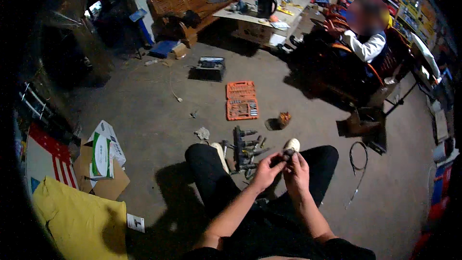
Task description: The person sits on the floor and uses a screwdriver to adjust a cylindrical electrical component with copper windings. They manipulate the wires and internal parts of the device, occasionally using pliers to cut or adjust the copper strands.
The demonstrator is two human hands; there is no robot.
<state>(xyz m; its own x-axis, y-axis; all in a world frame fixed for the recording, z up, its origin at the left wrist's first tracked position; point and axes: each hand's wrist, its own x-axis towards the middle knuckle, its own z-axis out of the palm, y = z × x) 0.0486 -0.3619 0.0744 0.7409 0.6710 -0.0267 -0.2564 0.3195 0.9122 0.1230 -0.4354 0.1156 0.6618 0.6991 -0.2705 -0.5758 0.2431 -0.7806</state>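
Both of my hands meet in front of my knees around a small dark metal part [288,153], too small to name. My left hand [267,171] pinches it from the left. On the other side my right hand [297,171] closes its fingers on the same part, which hides most of it. Just beyond my left hand, between my shoes, a dark rack [237,147] lies on the floor with several metal tools or rods [250,143] beside it. Farther off lies an open orange socket set case [242,110] with its tools in place.
A small orange-brown container [284,119] stands right of the tools. Beyond sits a dark battery-like box [210,67]. At left are cardboard [118,183] and a yellow sheet [82,216]; at right a coiled cable [353,163]. A seated person [370,45] is at far right, near a table [240,12].
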